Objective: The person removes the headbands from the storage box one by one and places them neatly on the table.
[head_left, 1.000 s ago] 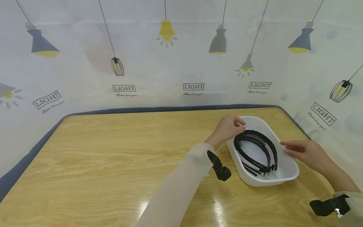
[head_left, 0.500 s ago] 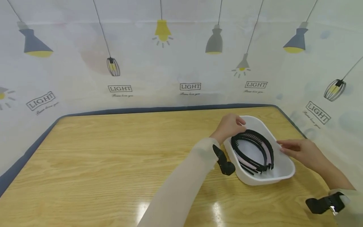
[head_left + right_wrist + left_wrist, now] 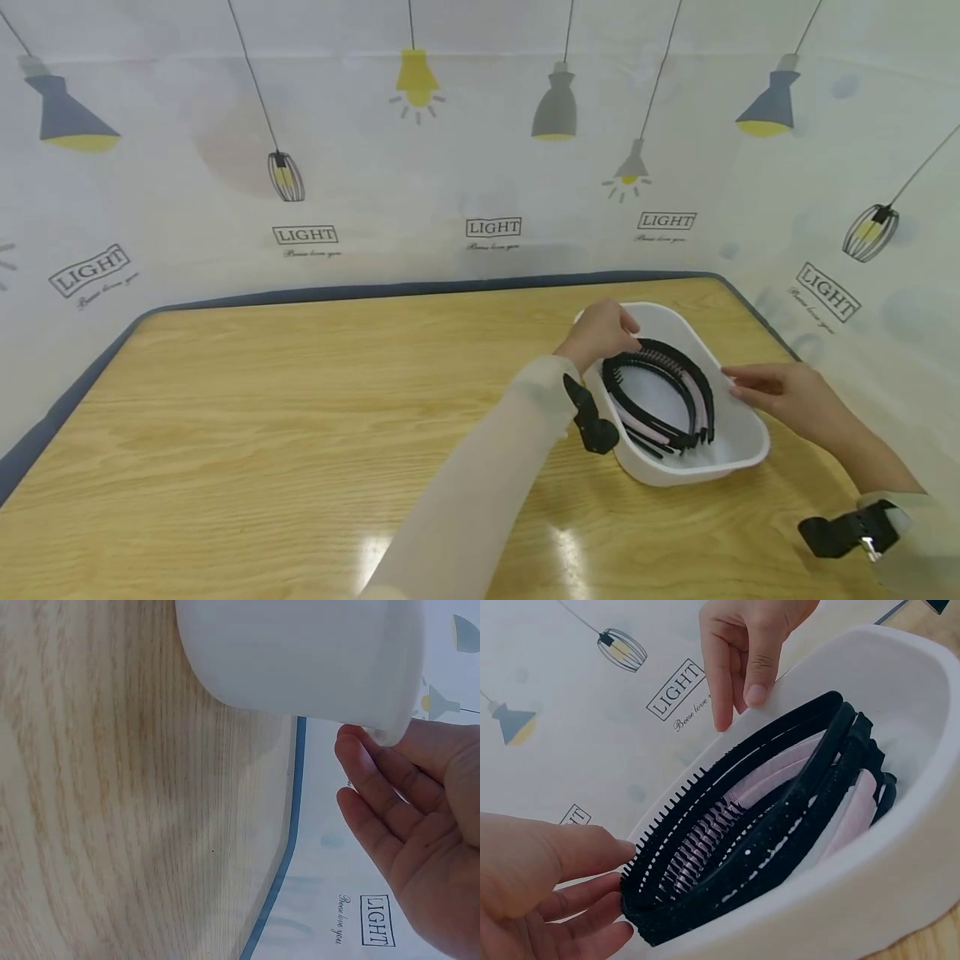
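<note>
Several black and pink toothed headbands [image 3: 699, 402] lie nested together in a white plastic tub [image 3: 738, 446], toward its left side. My left hand [image 3: 602, 330] is at the tub's far left rim. In the left wrist view, the left thumb and fingers pinch the curved end of the outer black headband [image 3: 682, 915]. Across the tub, my right hand [image 3: 798, 400] grips the right rim between thumb and fingers. The right wrist view has the fingers [image 3: 379, 791] below the rim of the tub [image 3: 300, 656], with the thumb tip hidden.
The tub stands on a wood-grain table [image 3: 300, 433] near its right edge. A pale curtain [image 3: 375, 150] printed with lamps hangs behind and to the right. Black camera straps [image 3: 851, 529] sit on both light sleeves.
The head view has turned slightly right, so the tub and background shift left. My left wrist has come a little closer to the tub. Both hands keep their places on headband and rim.
</note>
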The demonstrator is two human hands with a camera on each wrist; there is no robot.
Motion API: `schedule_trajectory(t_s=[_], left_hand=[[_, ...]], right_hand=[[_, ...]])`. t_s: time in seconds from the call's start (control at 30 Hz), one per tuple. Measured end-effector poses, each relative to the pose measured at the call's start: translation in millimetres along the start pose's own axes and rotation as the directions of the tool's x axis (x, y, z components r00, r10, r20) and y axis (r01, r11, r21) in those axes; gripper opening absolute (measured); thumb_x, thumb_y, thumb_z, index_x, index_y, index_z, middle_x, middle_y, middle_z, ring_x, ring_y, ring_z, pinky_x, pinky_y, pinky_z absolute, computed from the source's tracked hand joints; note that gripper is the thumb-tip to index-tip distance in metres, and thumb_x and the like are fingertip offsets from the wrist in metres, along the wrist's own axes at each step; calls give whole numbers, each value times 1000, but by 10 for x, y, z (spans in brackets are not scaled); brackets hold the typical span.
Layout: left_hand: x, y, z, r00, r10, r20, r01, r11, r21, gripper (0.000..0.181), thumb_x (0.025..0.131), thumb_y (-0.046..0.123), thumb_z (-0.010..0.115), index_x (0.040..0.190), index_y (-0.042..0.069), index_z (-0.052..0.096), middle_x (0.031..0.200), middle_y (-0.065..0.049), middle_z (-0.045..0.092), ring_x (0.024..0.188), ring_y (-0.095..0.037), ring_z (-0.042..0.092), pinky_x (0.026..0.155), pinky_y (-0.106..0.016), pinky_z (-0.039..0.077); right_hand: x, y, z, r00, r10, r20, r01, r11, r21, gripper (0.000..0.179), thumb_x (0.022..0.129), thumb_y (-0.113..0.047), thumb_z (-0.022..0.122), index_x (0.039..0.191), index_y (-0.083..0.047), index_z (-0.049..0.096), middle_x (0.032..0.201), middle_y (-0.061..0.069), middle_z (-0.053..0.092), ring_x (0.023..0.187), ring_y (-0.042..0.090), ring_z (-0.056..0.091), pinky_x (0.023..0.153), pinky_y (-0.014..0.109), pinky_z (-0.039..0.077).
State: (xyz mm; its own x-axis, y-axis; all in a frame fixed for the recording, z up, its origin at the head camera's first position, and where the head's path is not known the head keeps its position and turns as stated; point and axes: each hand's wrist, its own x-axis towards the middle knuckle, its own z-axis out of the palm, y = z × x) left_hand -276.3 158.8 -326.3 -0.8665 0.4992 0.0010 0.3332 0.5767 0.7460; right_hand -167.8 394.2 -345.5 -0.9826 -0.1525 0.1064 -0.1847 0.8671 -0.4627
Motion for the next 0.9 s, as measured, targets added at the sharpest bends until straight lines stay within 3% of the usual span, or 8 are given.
schedule_trajectory(t_s=[0.33, 0.6, 0.9], left_hand=[[12, -27, 27, 999, -39, -4, 39, 999, -7, 23, 77, 4, 71, 101, 6, 71, 96, 0, 67, 82, -9, 58, 66, -16, 47], [7, -46, 27, 999, -49, -8, 49, 999, -18, 20, 78, 5, 70, 98, 7, 72, 94, 0, 67, 81, -9, 58, 68, -18, 47], [12, -50, 33, 999, -48, -15, 47, 999, -7, 17, 79, 5, 70, 95, 7, 73, 91, 1, 67, 79, -8, 56, 67, -18, 47]], right_hand=[[10, 27, 8, 1000, -5, -12, 5, 1000, -6, 36, 88, -17, 63, 114, 7, 60, 110, 28, 59, 93, 34, 62, 69, 29, 53], [6, 36, 14, 1000, -4, -2, 4, 1000, 10, 38, 89, -18, 61, 116, 8, 59, 111, 29, 58, 96, 40, 59, 72, 36, 52], [14, 23, 15, 1000, -3, -19, 3, 1000, 0, 35, 88, -15, 63, 114, 8, 60, 109, 28, 59, 92, 34, 62, 69, 30, 53]])
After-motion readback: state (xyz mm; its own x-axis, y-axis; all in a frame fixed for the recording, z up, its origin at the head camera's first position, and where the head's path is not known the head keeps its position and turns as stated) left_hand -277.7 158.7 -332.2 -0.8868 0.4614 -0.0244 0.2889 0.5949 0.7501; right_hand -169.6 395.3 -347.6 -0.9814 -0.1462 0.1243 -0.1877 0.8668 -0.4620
